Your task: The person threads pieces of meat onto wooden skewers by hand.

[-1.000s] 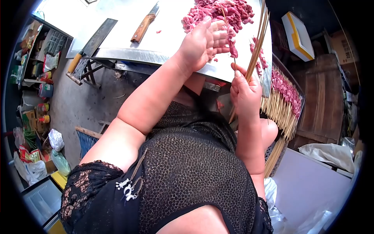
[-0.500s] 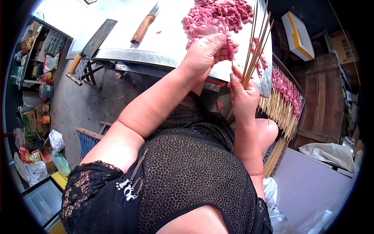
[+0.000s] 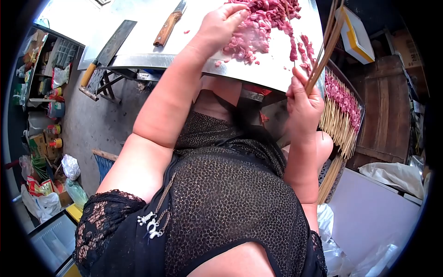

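Across the far side is a white counter point(image 3: 143, 46) with a heap of raw meat point(image 3: 256, 37). By the heap's left edge, the left hand point(image 3: 219, 27) has its fingers close together; I can't tell if they pinch meat. The right hand point(image 3: 304, 105) holds bamboo skewers point(image 3: 325, 53) and one meat skewer point(image 3: 293, 48) in its fingers.

The top edge crops the meat pile point(image 3: 259, 31) (the knife point(image 3: 169, 26) too).

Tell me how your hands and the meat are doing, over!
Left hand at the meat pile, grip unclear. Right hand gripping bare skewers plus one meat-threaded skewer. Nothing seen blocking; knife lies left of both hands.
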Demonstrator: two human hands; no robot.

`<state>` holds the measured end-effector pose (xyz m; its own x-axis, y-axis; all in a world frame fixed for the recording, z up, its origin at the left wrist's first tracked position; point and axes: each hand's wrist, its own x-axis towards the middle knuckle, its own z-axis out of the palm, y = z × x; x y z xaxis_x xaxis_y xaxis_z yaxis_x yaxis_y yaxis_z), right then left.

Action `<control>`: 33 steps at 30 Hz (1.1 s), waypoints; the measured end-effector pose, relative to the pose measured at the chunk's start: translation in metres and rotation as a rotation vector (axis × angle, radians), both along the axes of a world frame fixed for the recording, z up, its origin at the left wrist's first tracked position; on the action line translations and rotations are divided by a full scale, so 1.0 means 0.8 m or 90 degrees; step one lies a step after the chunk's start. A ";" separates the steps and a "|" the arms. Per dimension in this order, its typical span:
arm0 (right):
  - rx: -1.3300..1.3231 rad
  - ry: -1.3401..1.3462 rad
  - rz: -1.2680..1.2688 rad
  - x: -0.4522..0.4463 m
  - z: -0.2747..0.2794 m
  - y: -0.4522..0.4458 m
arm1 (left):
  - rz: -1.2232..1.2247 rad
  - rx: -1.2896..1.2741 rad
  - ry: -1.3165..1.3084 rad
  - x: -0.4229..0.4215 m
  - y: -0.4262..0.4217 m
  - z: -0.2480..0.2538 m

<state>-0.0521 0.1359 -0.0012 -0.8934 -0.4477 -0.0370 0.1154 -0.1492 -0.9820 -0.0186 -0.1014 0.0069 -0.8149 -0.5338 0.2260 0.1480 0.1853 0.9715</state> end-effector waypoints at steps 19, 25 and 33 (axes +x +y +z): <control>0.012 -0.042 0.027 -0.008 -0.034 0.015 | 0.087 -0.713 -0.328 -0.005 -0.027 0.002; 0.065 -0.042 0.057 -0.005 -0.033 0.018 | -0.016 -0.050 -0.186 0.009 -0.049 0.002; 0.132 -0.032 0.147 0.009 -0.031 0.005 | -0.072 0.301 -0.028 0.002 -0.040 0.002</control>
<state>-0.0453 0.1400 -0.0259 -0.7634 -0.6172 -0.1905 0.1728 0.0891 -0.9809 -0.0171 -0.1331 0.0084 -0.8772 -0.4769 -0.0558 0.0986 -0.2928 0.9511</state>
